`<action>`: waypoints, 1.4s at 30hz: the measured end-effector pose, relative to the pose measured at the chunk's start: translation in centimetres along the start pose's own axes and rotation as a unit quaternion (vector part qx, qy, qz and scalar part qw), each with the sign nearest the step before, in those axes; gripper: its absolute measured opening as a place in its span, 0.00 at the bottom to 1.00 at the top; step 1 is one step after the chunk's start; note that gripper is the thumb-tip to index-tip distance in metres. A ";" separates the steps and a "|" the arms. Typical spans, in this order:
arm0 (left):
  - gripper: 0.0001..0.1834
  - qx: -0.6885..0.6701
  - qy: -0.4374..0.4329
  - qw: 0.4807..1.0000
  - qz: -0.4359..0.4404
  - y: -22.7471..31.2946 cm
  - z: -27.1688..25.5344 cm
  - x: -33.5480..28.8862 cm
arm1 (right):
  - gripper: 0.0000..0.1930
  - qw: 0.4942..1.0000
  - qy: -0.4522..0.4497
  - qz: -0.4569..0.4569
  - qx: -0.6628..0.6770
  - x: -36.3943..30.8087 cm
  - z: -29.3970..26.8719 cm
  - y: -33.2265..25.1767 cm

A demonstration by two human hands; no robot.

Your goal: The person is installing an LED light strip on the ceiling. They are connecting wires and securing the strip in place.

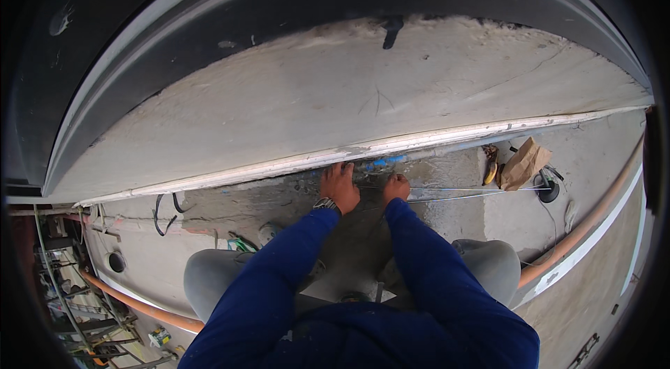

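My left hand point(340, 187), with a watch at the wrist, reaches to the foot of the grey wall. Its fingers are a little apart, and the tips bend down at the pale ledge point(307, 159). Just right of it, my right hand point(397, 188) is closed like a fist; what it holds is hidden. Two thin, bright rods or wires point(474, 192) run rightward from beside this fist, and one seems to pass behind it. Ahead of both hands, a blue pipe piece point(388, 160) lies in the rough gap under the ledge.
At right are a crumpled brown paper bag point(526, 164), a banana peel point(491, 165) and a round black object point(548, 191). An orange pipe point(583, 226) curves along the edge. Black cable point(163, 221) sticks up at left, near a round hole point(116, 261). Scaffolding point(66, 292) stands lower left.
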State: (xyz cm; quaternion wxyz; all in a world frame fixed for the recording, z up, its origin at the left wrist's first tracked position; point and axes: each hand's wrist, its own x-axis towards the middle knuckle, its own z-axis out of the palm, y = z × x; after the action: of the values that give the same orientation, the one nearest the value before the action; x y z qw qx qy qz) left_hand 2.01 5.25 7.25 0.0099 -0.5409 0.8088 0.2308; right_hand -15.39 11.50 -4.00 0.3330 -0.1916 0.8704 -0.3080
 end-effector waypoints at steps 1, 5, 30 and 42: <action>0.34 -0.013 -0.001 1.000 -0.008 -0.4 0.6 0.1 | 0.17 0.999 -0.023 -0.046 -0.011 0.1 0.4 -0.2; 0.33 -0.060 -0.016 0.998 -0.031 0.0 1.4 1.3 | 0.20 0.988 -0.093 -0.123 -0.009 1.3 2.2 1.1; 0.07 -0.143 0.135 0.961 -0.196 -0.5 5.4 2.7 | 0.26 0.975 -0.128 -0.123 -0.130 -3.6 -1.5 -4.3; 0.14 -0.163 -0.322 0.933 0.011 -4.7 -6.6 -0.1 | 0.14 0.970 -0.134 -0.148 -0.139 -3.7 -3.2 -6.7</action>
State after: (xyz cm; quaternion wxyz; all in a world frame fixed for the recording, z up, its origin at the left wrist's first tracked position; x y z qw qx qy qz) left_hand 7.76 1.37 11.44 0.1792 -0.4225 0.7195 0.5212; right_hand -14.18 9.86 4.02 0.3674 -0.4020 0.8141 -0.2016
